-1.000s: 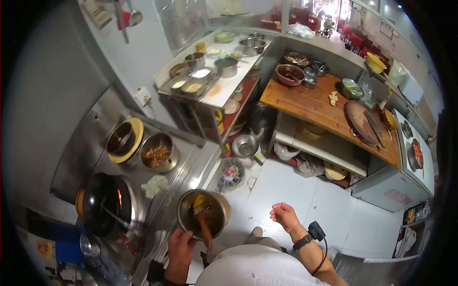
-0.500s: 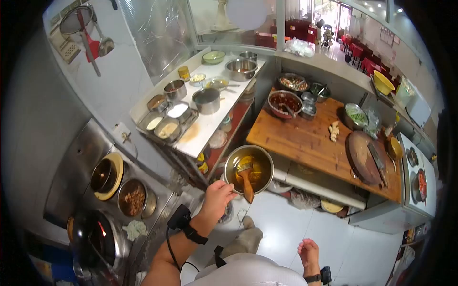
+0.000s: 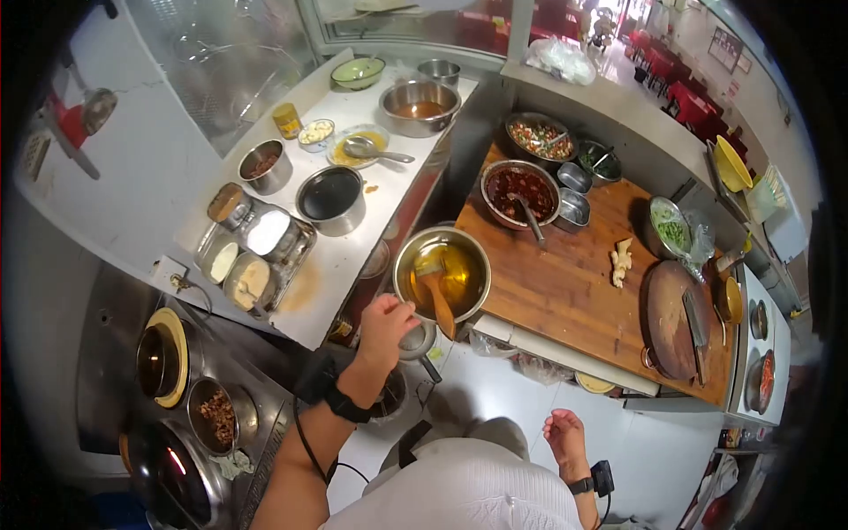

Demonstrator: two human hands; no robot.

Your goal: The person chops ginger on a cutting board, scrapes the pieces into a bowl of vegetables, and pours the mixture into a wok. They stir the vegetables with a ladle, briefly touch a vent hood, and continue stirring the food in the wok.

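My left hand (image 3: 389, 329) is closed on the near-left rim of a steel bowl (image 3: 484, 265), holding it in front of me over the gap between the two counters. Yellow oil (image 3: 459, 269) covers the bottom of the bowl. A wooden-handled brush (image 3: 437, 300) rests inside, its bristles in the oil and its handle leaning over the near rim. Low on the right, my right hand (image 3: 565, 433) hangs over the tiled floor, its fingers loosely curled but apart, with nothing in them. The wooden worktable (image 3: 565, 274) lies just beyond the bowl's right side.
On the worktable sit a bowl of dark red sauce (image 3: 517, 190), ginger (image 3: 621, 262) and a round chopping board (image 3: 667, 309) with a cleaver (image 3: 694, 322). The white counter (image 3: 309, 305) carries several pots and seasoning tins. A stove with a wok (image 3: 172, 477) stands at lower left.
I have moved forward toward the counters, and the view has shifted with me. The bowl, still in my left hand, is now nearer the worktable's left corner. My right hand's fingers are slightly more curled.
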